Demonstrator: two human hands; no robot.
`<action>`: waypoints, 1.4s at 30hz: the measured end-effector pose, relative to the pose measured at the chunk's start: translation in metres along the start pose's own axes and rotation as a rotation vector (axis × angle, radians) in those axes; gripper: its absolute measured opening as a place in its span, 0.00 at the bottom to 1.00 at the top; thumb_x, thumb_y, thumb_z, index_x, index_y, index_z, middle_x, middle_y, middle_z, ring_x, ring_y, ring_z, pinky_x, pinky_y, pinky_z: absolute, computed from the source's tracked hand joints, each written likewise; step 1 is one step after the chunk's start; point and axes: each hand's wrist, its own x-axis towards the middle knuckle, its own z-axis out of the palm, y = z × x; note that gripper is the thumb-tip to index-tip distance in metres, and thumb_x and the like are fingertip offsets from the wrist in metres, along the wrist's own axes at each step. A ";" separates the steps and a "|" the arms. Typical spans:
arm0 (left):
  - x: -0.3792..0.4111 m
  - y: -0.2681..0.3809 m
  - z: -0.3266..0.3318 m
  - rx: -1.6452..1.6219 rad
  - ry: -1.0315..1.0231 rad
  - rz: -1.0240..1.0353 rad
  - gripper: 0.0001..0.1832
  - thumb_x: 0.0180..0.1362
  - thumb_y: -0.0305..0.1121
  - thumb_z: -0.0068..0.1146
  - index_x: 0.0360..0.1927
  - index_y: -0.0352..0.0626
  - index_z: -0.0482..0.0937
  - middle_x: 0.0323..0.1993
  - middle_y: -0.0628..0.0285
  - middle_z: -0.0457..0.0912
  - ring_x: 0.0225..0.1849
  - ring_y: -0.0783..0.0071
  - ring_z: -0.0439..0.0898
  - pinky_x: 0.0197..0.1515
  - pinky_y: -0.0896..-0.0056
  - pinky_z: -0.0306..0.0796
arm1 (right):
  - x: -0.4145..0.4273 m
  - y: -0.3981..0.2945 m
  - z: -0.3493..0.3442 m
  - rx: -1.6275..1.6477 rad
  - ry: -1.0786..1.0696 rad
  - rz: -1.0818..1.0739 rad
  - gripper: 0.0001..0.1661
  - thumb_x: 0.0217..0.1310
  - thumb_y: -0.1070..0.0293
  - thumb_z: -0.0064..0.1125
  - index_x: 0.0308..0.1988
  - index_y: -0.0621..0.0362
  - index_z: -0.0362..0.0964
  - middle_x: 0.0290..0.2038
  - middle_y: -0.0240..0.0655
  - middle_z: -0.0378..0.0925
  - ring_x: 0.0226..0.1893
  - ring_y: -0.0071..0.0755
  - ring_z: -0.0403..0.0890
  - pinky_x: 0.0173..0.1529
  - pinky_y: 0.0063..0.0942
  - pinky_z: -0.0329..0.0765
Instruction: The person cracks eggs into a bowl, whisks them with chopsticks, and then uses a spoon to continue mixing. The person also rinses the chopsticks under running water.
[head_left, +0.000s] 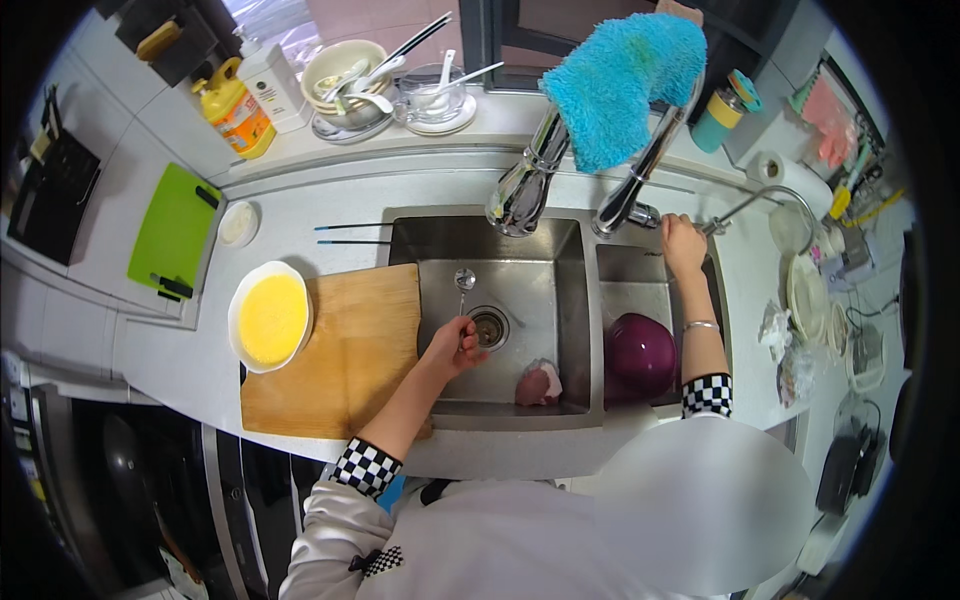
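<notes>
My left hand (452, 347) holds a small metal spoon (464, 281) upright over the large stainless steel sink basin (525, 300), just left of the drain (487, 328). A piece of raw meat (538, 382) lies near that basin's front edge. My right hand (683, 244) is at the lever end of the chrome faucet (643, 215), fingers curled around or against it. Below it, the smaller basin contains a purple cabbage or similar round, glossy purple thing (643, 355). A blue cloth (626, 82) hangs over the faucet neck, whose spray head (519, 199) points down above the large basin.
A wooden cutting board (360, 337) overlaps the sink's left edge, with a white bowl of yellow liquid (271, 321) on its left corner. Two chopsticks (352, 242) lie at the back left rim. Stacked bowls (345, 82) and bottles (274, 86) stand on the ledge.
</notes>
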 end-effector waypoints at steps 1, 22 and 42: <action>0.002 -0.001 -0.003 0.007 0.038 0.008 0.11 0.53 0.36 0.38 0.17 0.49 0.60 0.08 0.70 0.57 0.10 0.78 0.56 0.36 0.61 0.67 | 0.003 -0.001 0.004 0.008 0.018 -0.021 0.15 0.55 0.59 0.42 0.29 0.55 0.73 0.25 0.41 0.73 0.24 0.45 0.76 0.37 0.41 0.71; 0.002 -0.007 -0.013 2.062 0.553 0.482 0.19 0.54 0.44 0.40 0.20 0.42 0.75 0.24 0.51 0.77 0.31 0.52 0.76 0.28 0.60 0.69 | -0.006 -0.030 -0.027 0.073 0.199 -0.074 0.17 0.49 0.60 0.50 0.38 0.56 0.70 0.31 0.39 0.74 0.36 0.46 0.73 0.50 0.38 0.63; -0.077 0.005 0.085 1.182 -0.065 0.842 0.15 0.60 0.37 0.37 0.44 0.39 0.70 0.38 0.62 0.75 0.41 0.73 0.72 0.43 0.71 0.64 | -0.157 -0.070 -0.036 1.373 -0.646 0.372 0.16 0.61 0.62 0.39 0.22 0.57 0.63 0.13 0.23 0.63 0.14 0.14 0.62 0.18 0.14 0.58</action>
